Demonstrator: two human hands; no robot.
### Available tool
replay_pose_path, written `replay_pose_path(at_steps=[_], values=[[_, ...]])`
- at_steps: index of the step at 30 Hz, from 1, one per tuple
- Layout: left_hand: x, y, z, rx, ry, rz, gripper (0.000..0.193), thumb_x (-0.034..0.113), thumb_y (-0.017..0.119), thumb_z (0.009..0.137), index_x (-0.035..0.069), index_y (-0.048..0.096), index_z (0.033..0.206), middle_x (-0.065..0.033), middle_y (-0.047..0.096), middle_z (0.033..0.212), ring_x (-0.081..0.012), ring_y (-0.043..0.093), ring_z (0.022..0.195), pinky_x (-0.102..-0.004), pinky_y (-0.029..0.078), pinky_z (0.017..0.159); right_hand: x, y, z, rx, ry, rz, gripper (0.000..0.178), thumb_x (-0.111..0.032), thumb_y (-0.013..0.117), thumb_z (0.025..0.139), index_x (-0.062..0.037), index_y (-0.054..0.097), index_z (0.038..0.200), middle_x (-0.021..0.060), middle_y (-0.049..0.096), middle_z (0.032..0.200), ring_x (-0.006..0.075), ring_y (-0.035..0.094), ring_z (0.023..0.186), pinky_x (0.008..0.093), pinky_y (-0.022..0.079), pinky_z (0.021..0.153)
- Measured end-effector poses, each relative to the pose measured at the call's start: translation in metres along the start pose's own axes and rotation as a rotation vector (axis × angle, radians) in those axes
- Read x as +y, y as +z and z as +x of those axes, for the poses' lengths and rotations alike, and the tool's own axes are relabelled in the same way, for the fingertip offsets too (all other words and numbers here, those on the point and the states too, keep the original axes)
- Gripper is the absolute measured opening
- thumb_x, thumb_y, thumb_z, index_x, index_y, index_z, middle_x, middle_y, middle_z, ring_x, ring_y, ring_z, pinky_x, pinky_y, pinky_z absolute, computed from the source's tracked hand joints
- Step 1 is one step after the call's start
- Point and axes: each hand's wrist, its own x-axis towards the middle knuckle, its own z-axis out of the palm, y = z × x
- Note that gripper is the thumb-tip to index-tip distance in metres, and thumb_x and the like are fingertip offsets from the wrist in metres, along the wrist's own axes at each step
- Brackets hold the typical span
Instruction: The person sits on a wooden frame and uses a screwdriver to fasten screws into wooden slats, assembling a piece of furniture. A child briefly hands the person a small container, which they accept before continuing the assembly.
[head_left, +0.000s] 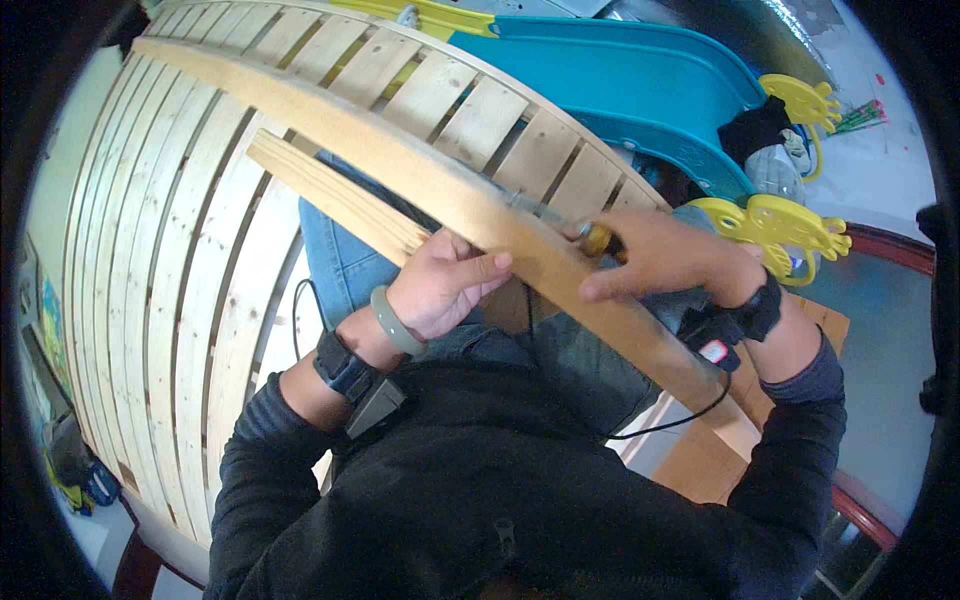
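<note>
A long pale wooden beam (390, 135) slants across my lap from the far left to the near right. My left hand (455, 285) grips its near edge, the thumb lying on the beam's face and the other fingers partly hidden. My right hand (665, 255) is closed around the amber-and-black handle of a screwdriver (597, 240) at the beam's far side. The shaft seems to run left along that side; its tip is not clear. Beside my left hand ends a shorter grooved wooden strip (335, 192), roughly parallel to the beam.
Slatted wooden panels (190, 250) stretch along the left and the far side (435, 95). Beyond them lies a blue plastic slide (610, 75) with yellow parts (775, 225) to the right. A black cable (665, 432) hangs from my right wrist device. Brown boards (705, 465) lie at the near right.
</note>
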Motion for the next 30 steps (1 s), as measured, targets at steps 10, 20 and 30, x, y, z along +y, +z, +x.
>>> replay_pose_path(at_steps=[10,20,30], values=[[0.035,0.016,-0.121,0.219,0.192,0.922,0.042,0.008,0.069,0.087,0.003,0.055,0.126,-0.0089,0.066,0.11,-0.0135,0.067,0.085,-0.0262,0.054,0.078,0.037,0.023,0.011,-0.107,-0.029,0.309,0.044,-0.045,0.074,0.078,-0.0041,0.063,0.092,-0.0018,0.056,0.066,0.006,0.051,0.052,0.0215,0.04,0.045],[0.032,-0.031,-0.068,0.165,0.946,2.567,0.048,0.021,0.066,0.075,0.015,0.058,0.122,-0.0062,0.058,0.122,-0.0262,0.05,0.123,-0.0421,0.039,0.101,0.033,0.056,-0.002,-0.03,-0.159,0.269,0.033,-0.039,0.071,0.085,-0.0073,0.062,0.086,-0.0026,0.053,0.062,0.0063,0.049,0.049,0.0229,0.037,0.043],[0.071,-0.053,-0.196,0.749,0.887,2.318,0.04,0.01,0.062,0.083,0.012,0.055,0.122,-0.0117,0.063,0.12,-0.0293,0.062,0.108,-0.0377,0.052,0.089,0.023,0.07,-0.021,0.027,-0.196,0.286,0.028,-0.032,0.07,0.087,-0.0064,0.06,0.081,-0.0048,0.049,0.055,0.0047,0.043,0.045,0.0223,0.034,0.043]])
